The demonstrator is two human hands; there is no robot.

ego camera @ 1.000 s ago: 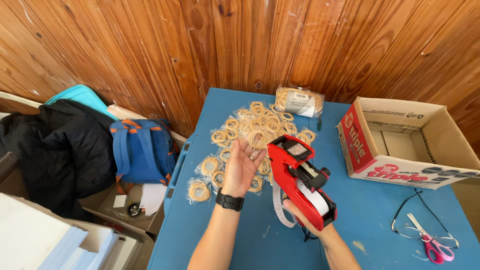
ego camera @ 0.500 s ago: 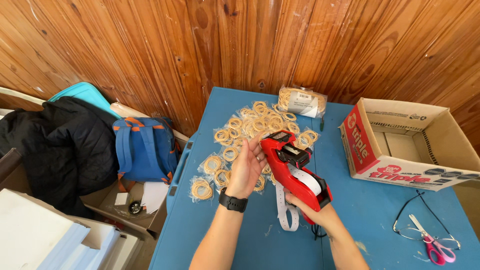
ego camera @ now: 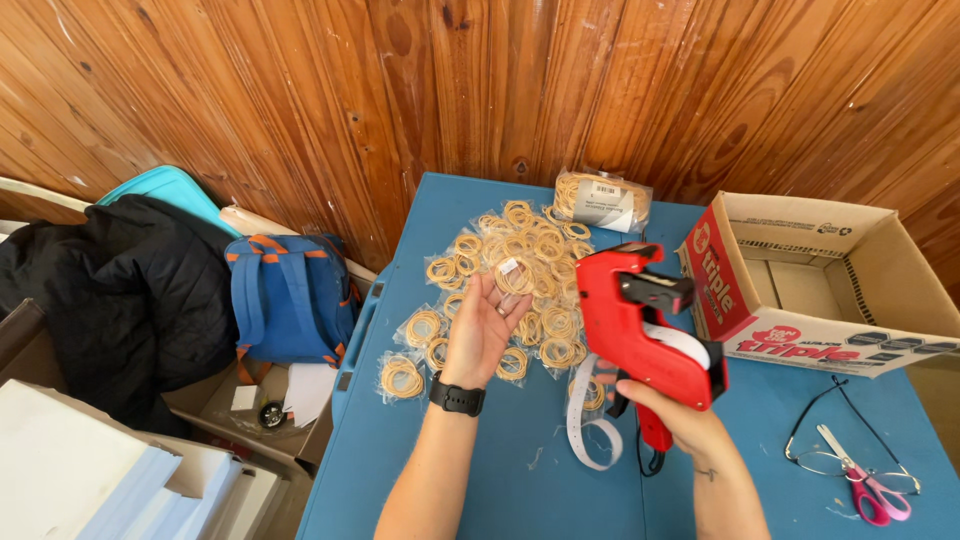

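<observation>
Since the earlier frames we've lifted our left hand [ego camera: 483, 330] off the pile w/ one small bag of rubber bands [ego camera: 514, 275] pinched at the fingertips, and the red label gun [ego camera: 640, 325] has tipped up closer to it. Left hand: palm up, fingers loosely curled, thumb and fingertips holding the bag, which now bears a small white sticker. Right hand [ego camera: 668, 410] is closed around the gun's grip, at the trigger; a strip of white backing paper [ego camera: 585, 425] hangs below it.

We judge the step as labelling bags one by one: this bag looks done. Next move prob. calls for setting it aside and picking an unlabelled one, flat face up, steady under the gun's nose.

The gun's long axis runs from lower right to upper left, nose pointing up-left toward the bag, just beside it, not touching. The bag is held above the blue table [ego camera: 500, 480], over the near edge of the pile of bags [ego camera: 520, 260].
</observation>
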